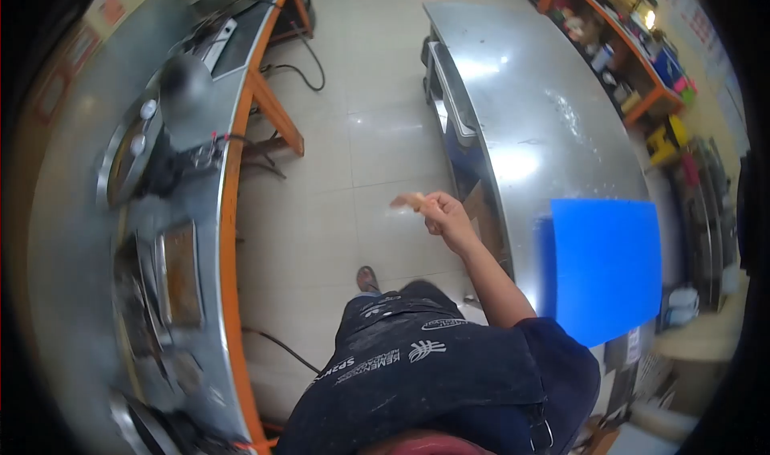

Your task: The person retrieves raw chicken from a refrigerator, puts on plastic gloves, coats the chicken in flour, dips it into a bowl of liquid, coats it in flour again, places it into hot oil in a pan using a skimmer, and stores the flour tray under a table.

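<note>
My right hand (446,220) is raised over the floor between the two tables, its fingers pinched round a small light-brown piece (407,201). The piece looks thin and sticks out to the left of the fingers; blur hides its exact kind. Closest to this arm on the right is the steel table (521,118), with a blue sheet (605,266) lying on its near part. My left hand is out of sight.
An orange-framed counter (234,238) along the left carries a wide pan (120,154), a rectangular tray (178,274) and a stove. Black hoses (309,74) hang beside it over the tiled floor (353,158). Loaded shelves (618,54) stand at the far right.
</note>
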